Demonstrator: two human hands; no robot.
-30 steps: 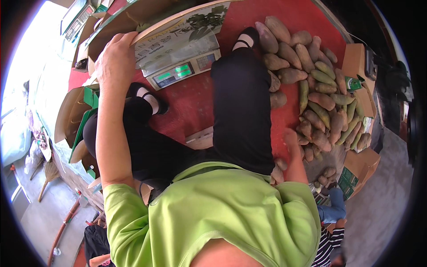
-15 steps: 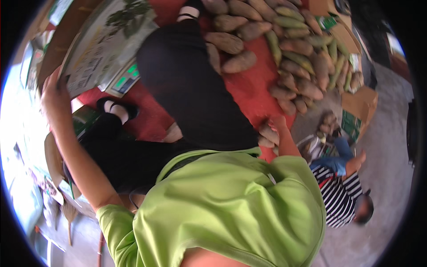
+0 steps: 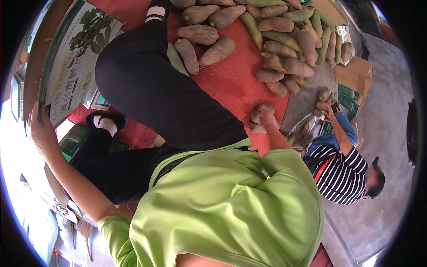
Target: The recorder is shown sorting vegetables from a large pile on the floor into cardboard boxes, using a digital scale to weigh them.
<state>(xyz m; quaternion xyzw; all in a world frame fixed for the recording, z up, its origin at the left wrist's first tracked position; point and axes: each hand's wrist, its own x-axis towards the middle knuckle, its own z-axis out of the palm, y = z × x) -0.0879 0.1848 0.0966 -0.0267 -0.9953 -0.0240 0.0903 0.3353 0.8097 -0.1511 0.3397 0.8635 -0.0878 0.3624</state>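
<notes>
My left hand (image 3: 42,135) is closed on the lower edge of a large printed cardboard box (image 3: 66,58), which stands tilted at the left. My right hand (image 3: 267,120) is curled over one of a few soil-smeared radishes (image 3: 256,127) on the red ground sheet (image 3: 222,93), just right of my hip. The fingertips are partly hidden. Beyond my black-trousered leg lie more loose radishes (image 3: 198,34), brownish with some green.
A large heap of radishes (image 3: 284,42) covers the far right of the sheet. A co-worker in a striped shirt (image 3: 336,173) sits at the right, one hand at a small radish pile (image 3: 324,99). Opened cartons (image 3: 356,78) stand behind. A digital scale (image 3: 98,101) sits beside the printed box.
My right hand has moved slightly forward and left over the radishes by my hip. My left hand stays on the box edge. The co-worker's hand now reaches the small pile; the whole view has shifted.
</notes>
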